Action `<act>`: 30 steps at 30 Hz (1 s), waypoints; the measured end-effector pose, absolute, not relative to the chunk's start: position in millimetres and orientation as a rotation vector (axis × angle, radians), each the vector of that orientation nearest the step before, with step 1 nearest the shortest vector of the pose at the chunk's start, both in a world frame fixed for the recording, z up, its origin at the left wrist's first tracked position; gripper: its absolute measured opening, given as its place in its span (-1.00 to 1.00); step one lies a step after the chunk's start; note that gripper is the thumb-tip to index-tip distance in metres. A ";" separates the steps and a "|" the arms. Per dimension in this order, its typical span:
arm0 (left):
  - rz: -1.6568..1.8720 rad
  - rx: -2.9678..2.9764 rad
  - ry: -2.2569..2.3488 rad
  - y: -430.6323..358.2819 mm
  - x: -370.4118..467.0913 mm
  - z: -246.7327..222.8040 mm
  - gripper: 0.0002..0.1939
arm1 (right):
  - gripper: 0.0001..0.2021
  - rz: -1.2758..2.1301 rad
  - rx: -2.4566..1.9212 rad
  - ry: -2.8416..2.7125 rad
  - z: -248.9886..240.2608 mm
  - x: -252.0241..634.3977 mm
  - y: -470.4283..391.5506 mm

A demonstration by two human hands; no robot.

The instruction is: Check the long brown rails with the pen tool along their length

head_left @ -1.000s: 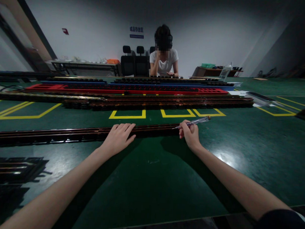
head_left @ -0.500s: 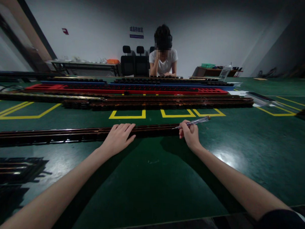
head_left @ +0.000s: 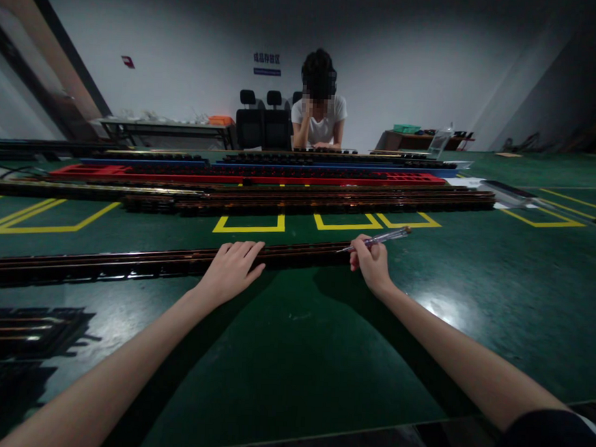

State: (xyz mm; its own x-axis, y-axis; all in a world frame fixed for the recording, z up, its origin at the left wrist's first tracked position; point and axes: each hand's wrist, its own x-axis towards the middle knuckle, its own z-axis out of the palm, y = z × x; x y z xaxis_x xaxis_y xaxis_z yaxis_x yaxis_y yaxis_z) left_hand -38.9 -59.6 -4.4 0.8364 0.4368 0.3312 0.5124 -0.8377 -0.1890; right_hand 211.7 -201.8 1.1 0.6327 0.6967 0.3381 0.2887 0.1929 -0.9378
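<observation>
A long dark rail (head_left: 130, 262) with coppery strips lies across the green table (head_left: 284, 353) in front of me. My left hand (head_left: 232, 268) rests flat on it near its middle, fingers together on top. My right hand (head_left: 371, 261) sits at the rail's right end and grips a clear-barrelled pen-like tool (head_left: 381, 238), its tip pointing left toward the rail end.
More long rails (head_left: 299, 201) lie stacked farther back, with red (head_left: 241, 176) and blue trays behind them. Yellow outlines (head_left: 249, 225) mark the table. A short stack of dark pieces (head_left: 27, 331) sits at the near left. A person in a white shirt (head_left: 320, 117) sits opposite.
</observation>
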 end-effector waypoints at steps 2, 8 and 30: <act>-0.399 -2.741 -0.725 -60.0 -38.7 -3.8 -0.53 | -0.79 0.354 -1.385 -0.910 0.6 212.4 -201.8; -0.397 -2.745 -0.729 -60.1 -38.5 -3.2 -0.53 | -0.79 0.358 -1.380 -0.915 -1.0 213.7 -201.6; -0.422 -2.752 -0.729 -59.9 -39.0 -4.3 -0.53 | -0.78 0.356 -1.398 -0.907 0.7 212.1 -201.8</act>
